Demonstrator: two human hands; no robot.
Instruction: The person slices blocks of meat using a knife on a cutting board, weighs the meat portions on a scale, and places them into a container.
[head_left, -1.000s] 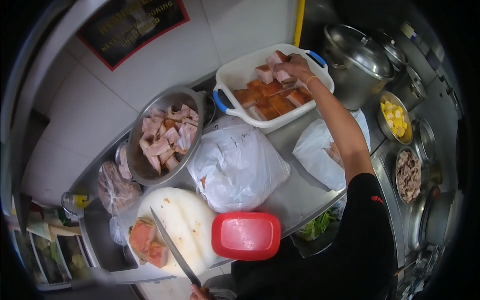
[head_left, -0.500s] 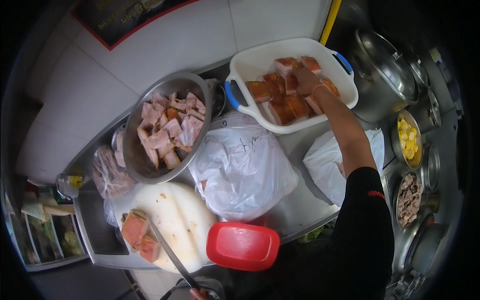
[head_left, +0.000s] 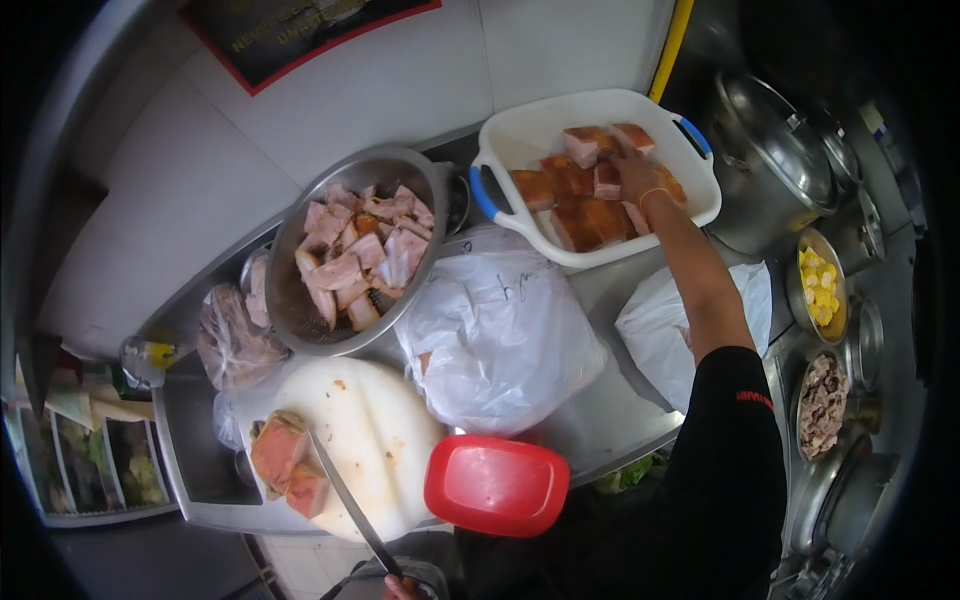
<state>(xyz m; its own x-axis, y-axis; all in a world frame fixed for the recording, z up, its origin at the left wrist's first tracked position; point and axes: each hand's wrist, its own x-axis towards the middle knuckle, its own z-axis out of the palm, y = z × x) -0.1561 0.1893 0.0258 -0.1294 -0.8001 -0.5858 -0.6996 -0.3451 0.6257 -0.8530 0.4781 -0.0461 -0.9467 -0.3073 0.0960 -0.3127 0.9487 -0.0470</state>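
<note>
My right hand (head_left: 638, 178), with a yellow band at the wrist, reaches into a white tub (head_left: 500, 135) with blue handles. Its fingers are stretched out over blocks of roast pork (head_left: 590, 218) with browned skin, touching some of them. Only part of my left hand (head_left: 402, 588) shows at the bottom edge, closed around the handle of a knife (head_left: 350, 500). The blade lies across the round white chopping board (head_left: 375, 440), its tip beside two pieces of pork (head_left: 278, 452) at the board's left side.
A steel colander (head_left: 285, 290) holds cut pork. White plastic bags (head_left: 500, 340) and a red container (head_left: 495, 485) sit between board and tub. Clear-bagged food (head_left: 235, 335) is at left. A lidded pot (head_left: 765, 150) and bowls of yellow pieces (head_left: 820, 285) and meat (head_left: 823, 405) stand right.
The whole view has shifted slightly right and down. My right hand stays over the pork in the tub, its fingers looking more spread. The knife keeps its place on the board.
</note>
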